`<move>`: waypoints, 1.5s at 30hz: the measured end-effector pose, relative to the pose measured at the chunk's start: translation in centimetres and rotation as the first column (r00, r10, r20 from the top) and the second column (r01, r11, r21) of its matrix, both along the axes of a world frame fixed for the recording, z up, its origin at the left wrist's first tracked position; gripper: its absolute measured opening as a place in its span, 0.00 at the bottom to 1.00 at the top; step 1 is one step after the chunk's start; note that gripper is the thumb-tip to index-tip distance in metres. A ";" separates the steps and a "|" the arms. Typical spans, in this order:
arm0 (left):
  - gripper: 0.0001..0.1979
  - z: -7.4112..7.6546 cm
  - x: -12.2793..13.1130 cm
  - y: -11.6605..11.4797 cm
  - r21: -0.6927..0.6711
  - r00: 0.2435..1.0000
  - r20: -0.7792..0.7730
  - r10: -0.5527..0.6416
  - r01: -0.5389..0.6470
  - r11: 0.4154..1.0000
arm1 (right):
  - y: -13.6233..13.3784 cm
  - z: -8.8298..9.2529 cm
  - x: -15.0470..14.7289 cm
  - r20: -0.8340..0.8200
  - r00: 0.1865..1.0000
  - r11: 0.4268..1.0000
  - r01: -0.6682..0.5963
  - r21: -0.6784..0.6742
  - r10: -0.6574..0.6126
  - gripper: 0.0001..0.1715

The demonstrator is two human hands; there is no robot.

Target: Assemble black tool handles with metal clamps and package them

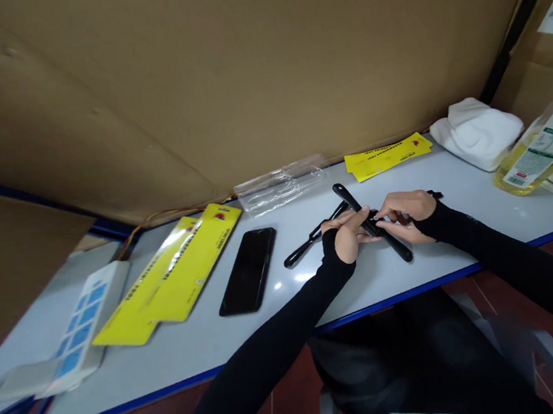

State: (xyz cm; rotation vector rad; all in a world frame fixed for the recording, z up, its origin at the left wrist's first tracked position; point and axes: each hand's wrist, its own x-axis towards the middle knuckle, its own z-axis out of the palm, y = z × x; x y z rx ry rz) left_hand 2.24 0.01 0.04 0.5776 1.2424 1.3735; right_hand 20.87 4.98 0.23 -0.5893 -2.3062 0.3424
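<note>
A black two-handled spokeshave [398,246] is held slantwise above the table, one handle pointing up and away, the other down toward the front edge. My left hand [348,235] is closed around its middle from the left, thumb on top. From the right, my right hand [406,213] pinches at the spokeshave's middle, where a small silvery part shows between the fingertips; its exact kind is too small to make out. Behind my left hand, a second black spokeshave [298,253] lies on the table, partly hidden by the hand and the held tool.
On the white table [193,348] lie a black phone [248,271], yellow printed cards [187,265] at left and more yellow cards [386,156] at the back. Clear plastic packaging [278,185], white cloth [476,132], a bottle of yellow liquid [539,154] and a blue-and-white box [86,324] stand around.
</note>
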 end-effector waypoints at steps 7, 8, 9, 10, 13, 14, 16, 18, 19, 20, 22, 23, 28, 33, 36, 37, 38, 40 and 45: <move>0.19 0.0 1.5 -1.0 0.185 0.987 -0.124 0.106 -0.082 0.979 | -1.3 -0.2 -1.2 -0.157 0.960 0.941 0.179 -0.286 -0.231 0.16; 0.19 0.0 1.8 -1.1 0.207 0.984 -0.132 0.124 -0.094 0.974 | -1.6 -0.1 -1.3 -0.180 0.945 0.912 0.196 -0.361 -0.274 0.17; 0.20 -0.1 2.0 -1.2 0.222 0.982 -0.132 0.133 -0.101 0.970 | -1.8 0.1 -1.4 -0.196 0.929 0.874 0.202 -0.443 -0.315 0.19; 0.20 -0.2 2.2 -1.2 0.230 0.983 -0.124 0.137 -0.106 0.967 | -1.9 0.2 -1.5 -0.204 0.915 0.827 0.196 -0.527 -0.347 0.21; 0.22 -0.5 2.7 -1.0 0.247 0.985 -0.073 0.157 -0.135 0.960 | -2.0 0.7 -2.0 -0.214 0.878 0.679 0.156 -0.718 -0.428 0.28; 0.22 -0.5 2.7 -0.9 0.255 0.984 -0.057 0.172 -0.152 0.955 | -1.9 0.8 -2.1 -0.215 0.868 0.648 0.150 -0.747 -0.448 0.30; 0.23 -0.5 2.8 -0.7 0.278 0.977 -0.035 0.211 -0.193 0.941 | -1.7 0.9 -2.5 -0.207 0.853 0.619 0.161 -0.769 -0.479 0.32; 0.24 -0.1 2.9 -0.6 0.308 0.970 -0.027 0.242 -0.223 0.925 | -1.5 1.0 -2.9 -0.188 0.847 0.608 0.185 -0.772 -0.497 0.33; 0.23 0.1 2.9 -0.6 0.323 0.967 -0.027 0.252 -0.231 0.918 | -1.5 1.1 -3.1 -0.175 0.848 0.599 0.193 -0.777 -0.500 0.34; 0.23 0.5 2.9 -0.6 0.337 0.965 -0.029 0.260 -0.235 0.911 | -1.5 1.3 -3.2 -0.165 0.849 0.587 0.195 -0.786 -0.503 0.35; 0.24 1.2 2.7 -0.7 0.363 0.962 -0.044 0.270 -0.236 0.902 | -1.6 1.6 -3.5 -0.157 0.849 0.551 0.177 -0.816 -0.505 0.37; 0.24 1.5 2.6 -0.7 0.373 0.962 -0.052 0.268 -0.231 0.899 | -1.6 1.7 -3.5 -0.163 0.849 0.542 0.162 -0.824 -0.502 0.38; 0.25 2.4 1.5 -0.3 0.371 0.978 -0.095 0.185 -0.137 0.918 | -1.5 2.1 -3.4 -0.292 0.832 0.793 0.255 -0.553 -0.471 0.34; 0.23 1.9 1.1 0.1 0.379 0.977 -0.149 0.156 -0.089 0.921 | -1.2 2.1 -3.0 -0.216 0.909 0.836 0.206 -0.508 -0.355 0.26; 0.22 1.6 1.8 0.1 0.399 0.966 -0.149 0.210 -0.136 0.907 | -1.3 2.0 -3.1 -0.207 0.906 0.821 0.213 -0.530 -0.369 0.26; 0.22 1.6 2.2 0.0 0.407 0.959 -0.154 0.238 -0.158 0.900 | -1.4 1.9 -3.1 -0.224 0.898 0.823 0.218 -0.525 -0.380 0.25; 0.23 1.6 2.5 -0.1 0.417 0.949 -0.162 0.269 -0.181 0.891 | -1.4 1.8 -3.2 -0.246 0.889 0.827 0.217 -0.519 -0.387 0.25; 0.25 1.8 3.3 -0.3 0.433 0.933 -0.180 0.310 -0.208 0.877 | -1.6 1.6 -3.3 -0.299 0.868 0.825 0.193 -0.531 -0.395 0.24; 0.27 2.4 4.6 -0.7 0.446 0.908 -0.248 0.338 -0.202 0.872 | -1.2 0.8 -3.5 -0.379 0.818 0.685 0.025 -0.728 -0.432 0.28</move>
